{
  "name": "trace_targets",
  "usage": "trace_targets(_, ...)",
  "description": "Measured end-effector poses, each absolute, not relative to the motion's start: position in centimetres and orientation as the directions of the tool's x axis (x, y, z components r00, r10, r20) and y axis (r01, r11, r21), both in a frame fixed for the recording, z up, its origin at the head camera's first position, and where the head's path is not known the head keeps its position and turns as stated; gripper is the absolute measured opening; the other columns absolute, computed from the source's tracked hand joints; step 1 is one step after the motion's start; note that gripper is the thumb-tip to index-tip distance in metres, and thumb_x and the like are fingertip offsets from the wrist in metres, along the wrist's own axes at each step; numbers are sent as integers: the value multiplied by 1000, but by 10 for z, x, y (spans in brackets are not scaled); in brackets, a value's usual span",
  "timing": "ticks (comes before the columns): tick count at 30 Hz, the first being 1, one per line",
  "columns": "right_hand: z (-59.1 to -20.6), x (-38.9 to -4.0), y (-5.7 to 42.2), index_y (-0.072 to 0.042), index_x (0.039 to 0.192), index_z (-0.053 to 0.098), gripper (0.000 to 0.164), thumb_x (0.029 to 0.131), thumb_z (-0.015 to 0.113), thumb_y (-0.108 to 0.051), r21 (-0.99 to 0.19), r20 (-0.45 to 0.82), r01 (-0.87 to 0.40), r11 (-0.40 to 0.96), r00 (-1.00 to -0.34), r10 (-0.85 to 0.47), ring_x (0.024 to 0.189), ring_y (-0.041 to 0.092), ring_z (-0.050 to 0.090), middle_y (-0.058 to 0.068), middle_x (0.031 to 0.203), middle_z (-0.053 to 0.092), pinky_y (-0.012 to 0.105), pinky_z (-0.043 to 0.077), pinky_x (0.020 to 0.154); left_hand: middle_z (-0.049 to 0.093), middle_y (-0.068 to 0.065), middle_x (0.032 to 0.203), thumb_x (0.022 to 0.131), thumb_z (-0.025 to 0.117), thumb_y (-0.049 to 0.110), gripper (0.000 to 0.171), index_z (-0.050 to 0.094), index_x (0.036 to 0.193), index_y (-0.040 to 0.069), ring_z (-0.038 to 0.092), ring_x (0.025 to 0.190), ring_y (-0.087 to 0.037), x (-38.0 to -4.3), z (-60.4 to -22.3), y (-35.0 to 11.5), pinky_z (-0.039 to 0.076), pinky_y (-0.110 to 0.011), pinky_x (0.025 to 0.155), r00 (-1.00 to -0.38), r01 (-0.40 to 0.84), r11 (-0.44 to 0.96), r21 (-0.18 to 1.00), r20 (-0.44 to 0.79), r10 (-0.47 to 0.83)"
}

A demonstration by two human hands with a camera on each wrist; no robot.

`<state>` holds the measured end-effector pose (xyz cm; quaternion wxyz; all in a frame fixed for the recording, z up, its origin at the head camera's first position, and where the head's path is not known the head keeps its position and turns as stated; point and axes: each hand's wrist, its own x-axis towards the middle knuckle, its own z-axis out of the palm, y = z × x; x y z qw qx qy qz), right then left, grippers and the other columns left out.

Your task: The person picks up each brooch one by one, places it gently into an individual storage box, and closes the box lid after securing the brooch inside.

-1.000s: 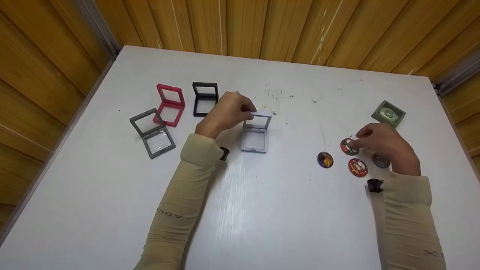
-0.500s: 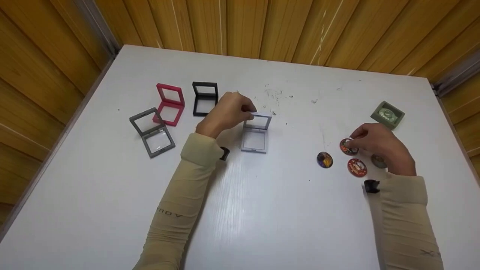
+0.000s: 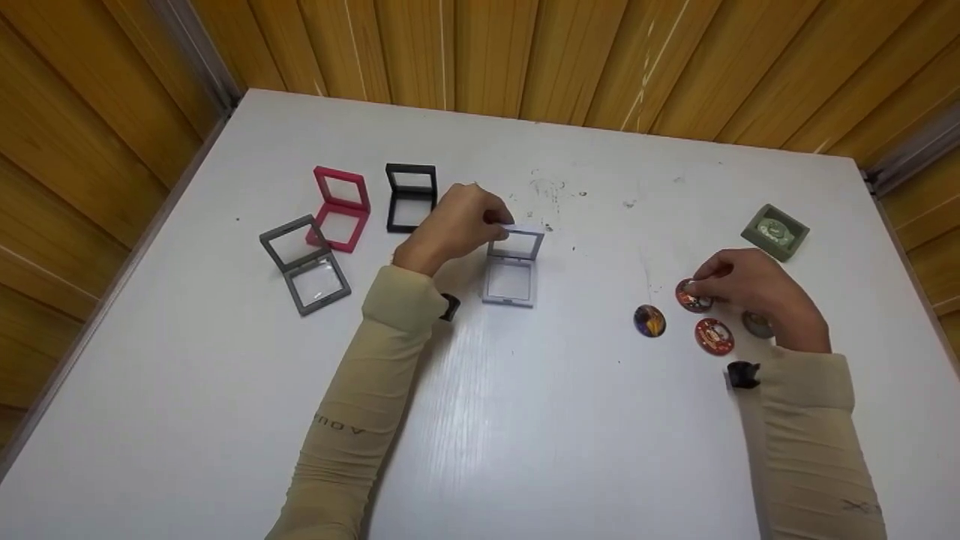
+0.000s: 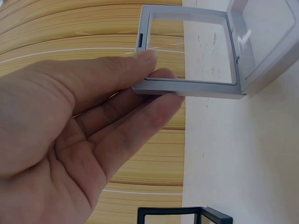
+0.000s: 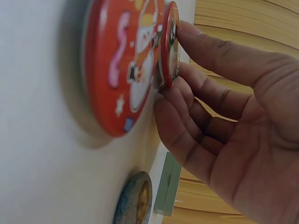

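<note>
My left hand pinches the raised lid of a pale grey display case between thumb and fingers. In the left wrist view, the case stands open on its hinge, with a clear film window in its frame. My right hand holds a red-rimmed round badge by its edge; in the right wrist view the thumb lies on its face and fingers are behind it. Close by lie another red badge, a purple-and-yellow badge and a dark badge partly hidden under the hand.
Left of the left hand stand three open cases: grey, red and black, the last partly covered. A green box with a round piece in it stands at the far right. Wooden panels border the white table.
My right hand has shifted slightly left, and the badge in its fingers has moved a little left too. The left hand stays still on the case lid.
</note>
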<state>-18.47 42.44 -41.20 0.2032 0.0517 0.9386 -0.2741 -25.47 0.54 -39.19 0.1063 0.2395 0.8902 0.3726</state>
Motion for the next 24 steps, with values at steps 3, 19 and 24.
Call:
trace_targets(3,-413,-185,425,4,120,67,39,101,76,-29,-507,-401,202,838,-916,-21,99,31,58,18,112,67,37,51,75,77,-9,109,98,76,3,17,82,114,3,65,96,-18,-255,-392,5,55,-30,86,-859,356,605,712,-5,512)
trace_targets(19,-413,-186,427,1,120,65,37,107,67,-34,-542,-384,226,809,-923,0,100,30,58,17,113,65,33,53,75,77,-9,110,99,75,3,18,81,115,2,66,96,-18,-255,-393,4,55,-30,86,-855,363,595,717,2,519)
trace_targets(24,-413,-187,427,2,122,63,40,107,66,-35,-549,-379,232,803,-925,8,101,30,58,17,114,66,32,52,76,77,-10,111,99,75,3,17,81,115,2,67,97,-18,-256,-393,5,55,-30,86,-852,369,589,719,8,524)
